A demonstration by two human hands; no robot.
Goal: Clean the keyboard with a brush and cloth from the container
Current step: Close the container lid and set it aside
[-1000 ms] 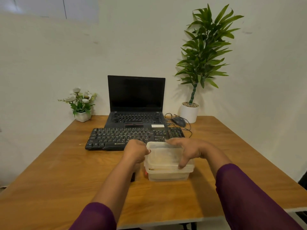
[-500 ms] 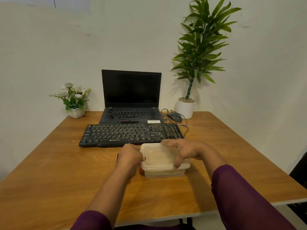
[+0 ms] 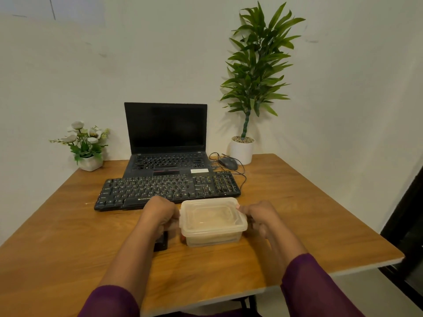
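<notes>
Container [image 3: 214, 239] sat on the table [image 3: 68, 248], lid [image 3: 211, 212] shut, just in front of the keyboard [image 3: 160, 189]; its long side ran left to right; left hand [image 3: 160, 213] held one end; right hand [image 3: 258, 217] held the other; both were equally close.

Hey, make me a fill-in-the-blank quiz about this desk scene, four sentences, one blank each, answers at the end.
The left hand and right hand grip a clear plastic ____ with its lid on.
The black keyboard lies just in front of the open ____.
The mouse sits beside the white pot of the tall green ____.
A small pot of white ____ stands at the far left corner of the table.
Missing words: container, laptop, plant, flowers.
</notes>
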